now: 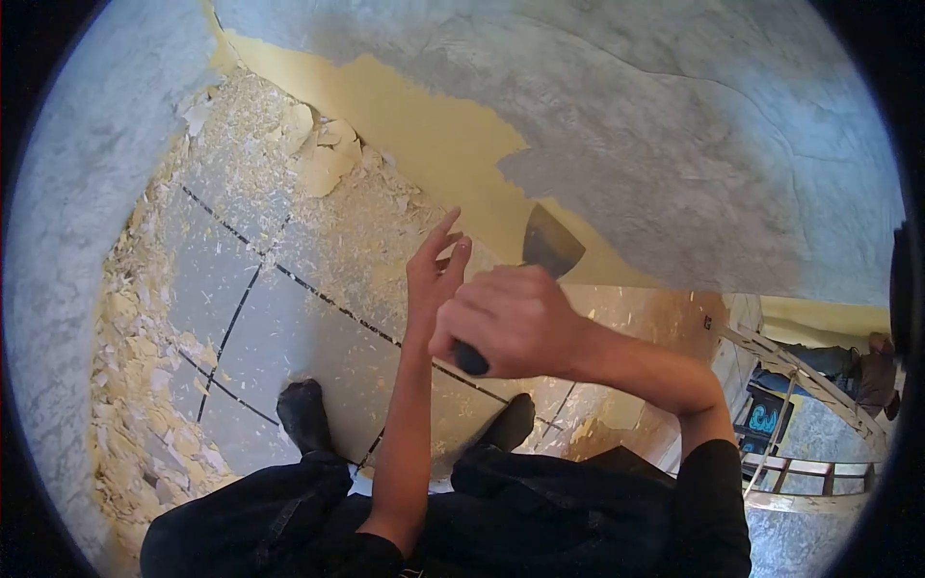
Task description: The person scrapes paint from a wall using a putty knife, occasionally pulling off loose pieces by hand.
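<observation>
My right hand [511,323] is wrapped round the black handle of a scraper [552,243], whose handle end pokes out below the fist. The wide flat blade points up and overlaps the lower yellow strip of the wall [429,111] in this view. Above that yellow coating, the wall is exposed grey with a ragged border between the two. To the left of the scraper, my left hand [434,275] is raised with its fingers apart, holding nothing, close to the lower part of the wall.
Pale flakes and shavings [145,385] pile along the left wall and in the corner. Larger peeled pieces [328,154] lie at the foot of the wall. My dark shoes stand on grey tiles [318,289]. At right are a wooden ladder [805,371] and another person [872,376].
</observation>
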